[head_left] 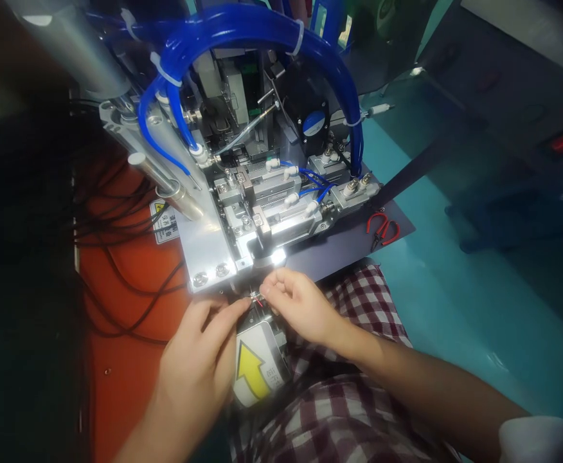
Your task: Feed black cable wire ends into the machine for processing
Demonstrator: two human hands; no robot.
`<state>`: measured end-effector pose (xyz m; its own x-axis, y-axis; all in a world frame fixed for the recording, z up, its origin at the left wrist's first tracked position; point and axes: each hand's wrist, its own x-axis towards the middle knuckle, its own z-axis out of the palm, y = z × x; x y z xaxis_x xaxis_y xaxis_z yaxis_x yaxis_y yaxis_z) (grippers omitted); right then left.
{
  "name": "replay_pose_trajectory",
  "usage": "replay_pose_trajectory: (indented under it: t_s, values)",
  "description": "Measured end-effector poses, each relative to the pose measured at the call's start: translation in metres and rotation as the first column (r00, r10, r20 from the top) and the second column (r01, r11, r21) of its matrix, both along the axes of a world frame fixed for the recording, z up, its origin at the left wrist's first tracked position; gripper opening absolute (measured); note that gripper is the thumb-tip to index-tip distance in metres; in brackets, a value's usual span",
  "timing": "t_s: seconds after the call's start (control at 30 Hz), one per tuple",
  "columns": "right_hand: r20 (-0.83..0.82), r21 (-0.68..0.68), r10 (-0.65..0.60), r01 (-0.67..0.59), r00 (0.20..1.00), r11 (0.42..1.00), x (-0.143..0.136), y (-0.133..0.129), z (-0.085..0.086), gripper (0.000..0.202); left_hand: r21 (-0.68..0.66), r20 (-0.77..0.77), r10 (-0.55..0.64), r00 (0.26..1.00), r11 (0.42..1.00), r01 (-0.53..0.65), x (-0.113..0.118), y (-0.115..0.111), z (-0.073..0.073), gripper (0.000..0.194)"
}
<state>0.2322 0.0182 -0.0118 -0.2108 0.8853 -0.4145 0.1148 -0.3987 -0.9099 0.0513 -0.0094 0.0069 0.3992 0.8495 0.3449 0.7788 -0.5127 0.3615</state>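
Both hands meet at the front edge of a metal machine (209, 251). My left hand (209, 341) reaches in from the lower left, its index fingertip against a small metal part (255, 298) with a bit of red on it. From the right, my right hand (301, 302) has thumb and index finger pinched together at the other side of that part. What the right fingertips hold is too small to make out. Below the fingertips sits a white label with a yellow arrow (252, 373).
Thick blue tubes (262, 22) arch over the machine's cylinders. Red-handled pliers (382, 229) lie on a grey plate (330, 254) to the right. Black cables (122, 225) run over an orange surface (122, 373) at left. A checkered cloth (330, 418) covers the lap.
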Motion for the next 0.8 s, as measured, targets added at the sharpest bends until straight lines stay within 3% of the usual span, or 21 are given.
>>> replay_pose_trajectory:
  t_s: [0.2,0.27,0.43,0.63,0.7,0.8]
  values:
    - [0.279,0.344,-0.051,-0.050,0.959,0.938,0.004,-0.007,-0.004,0.013,0.001,-0.025,-0.019,1.000,1.000,0.019,-0.002,0.001,0.000,0.025]
    - [0.285,0.337,-0.097,-0.005,0.954,0.941,0.006,-0.007,-0.008,0.014,0.015,-0.042,-0.028,0.999,0.999,0.029,-0.001,0.002,0.000,0.025]
    - [0.032,0.111,-0.104,0.100,0.994,0.989,0.006,-0.015,-0.008,0.020,0.023,-0.029,-0.013,0.999,1.000,0.014,0.000,0.001,0.001,0.025]
    - [0.028,0.037,-0.102,0.100,0.994,0.994,-0.004,-0.024,0.001,0.016,-0.011,0.014,-0.002,1.000,1.000,0.002,-0.001,0.000,0.002,0.026]
    - [0.080,0.084,-0.109,0.102,0.991,0.991,-0.006,-0.024,0.004,0.014,-0.004,0.020,-0.006,1.000,1.000,0.006,-0.001,0.000,0.002,0.025]
    - [0.282,0.305,-0.085,-0.005,0.956,0.952,-0.005,-0.022,0.007,0.014,-0.007,0.034,-0.007,0.999,1.000,0.007,0.000,0.001,0.001,0.025]
